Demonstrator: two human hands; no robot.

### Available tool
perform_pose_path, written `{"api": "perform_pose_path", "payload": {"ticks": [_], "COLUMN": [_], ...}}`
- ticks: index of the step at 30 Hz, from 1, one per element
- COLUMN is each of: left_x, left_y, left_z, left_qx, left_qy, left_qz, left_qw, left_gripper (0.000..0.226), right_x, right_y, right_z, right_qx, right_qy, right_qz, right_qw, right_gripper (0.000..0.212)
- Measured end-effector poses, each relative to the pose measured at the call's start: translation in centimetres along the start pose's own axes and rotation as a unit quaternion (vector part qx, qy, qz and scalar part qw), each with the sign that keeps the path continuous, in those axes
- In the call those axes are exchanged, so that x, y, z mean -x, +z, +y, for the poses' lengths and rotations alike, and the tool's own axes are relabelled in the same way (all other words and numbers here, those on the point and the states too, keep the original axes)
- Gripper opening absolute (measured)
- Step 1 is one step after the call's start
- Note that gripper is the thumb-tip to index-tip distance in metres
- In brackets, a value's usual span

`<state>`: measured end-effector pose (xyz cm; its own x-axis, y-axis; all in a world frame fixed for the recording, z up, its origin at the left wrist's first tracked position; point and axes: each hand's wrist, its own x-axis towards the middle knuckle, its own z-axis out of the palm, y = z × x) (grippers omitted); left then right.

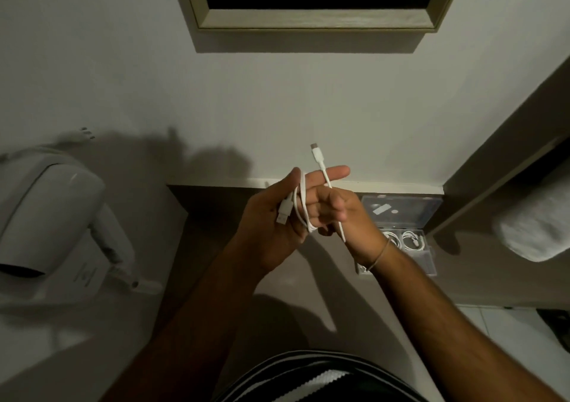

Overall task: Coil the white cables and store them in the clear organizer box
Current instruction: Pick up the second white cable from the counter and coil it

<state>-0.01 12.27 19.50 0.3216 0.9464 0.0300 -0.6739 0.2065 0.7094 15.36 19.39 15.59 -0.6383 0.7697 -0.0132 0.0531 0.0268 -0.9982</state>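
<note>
Dim counter (197,216) below a pale wall. Left hand (271,219) grasps one white cable (303,204), looped around its fingers; right hand (342,213) pinches the free end, connector upward. Winding appears nearly complete. Clear organizer box (428,256) stands open beside the right wrist, holding two visible coiled cables (404,238). Remaining: stow this third.

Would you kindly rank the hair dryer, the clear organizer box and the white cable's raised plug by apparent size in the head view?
1. Hair dryer, though it sits nearer the camera.
2. Clear organizer box, partly hidden by the right hand.
3. Raised plug.
</note>
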Motion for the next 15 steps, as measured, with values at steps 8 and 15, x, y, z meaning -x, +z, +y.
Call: {"api": "perform_pose_path", "payload": {"ticks": [8,15], "left_x": [-1.2,-1.5], "left_y": [1.7,1.3], "left_z": [0.0,-0.1], "left_qx": [0.122,0.173], "left_qy": [0.044,0.085], "left_qz": [0.046,0.085], "left_qw": [0.991,0.978], "left_gripper": [0.055,0.056], "right_x": [-0.4,1.5], "right_y": [-0.9,2.3], "right_z": [0.6,3.4], "right_qx": [0.048,0.157], "right_qy": [0.026,-0.024], "right_qz": [0.064,0.086], "right_qw": [0.996,0.983], "right_gripper": [0.041,0.035]}}
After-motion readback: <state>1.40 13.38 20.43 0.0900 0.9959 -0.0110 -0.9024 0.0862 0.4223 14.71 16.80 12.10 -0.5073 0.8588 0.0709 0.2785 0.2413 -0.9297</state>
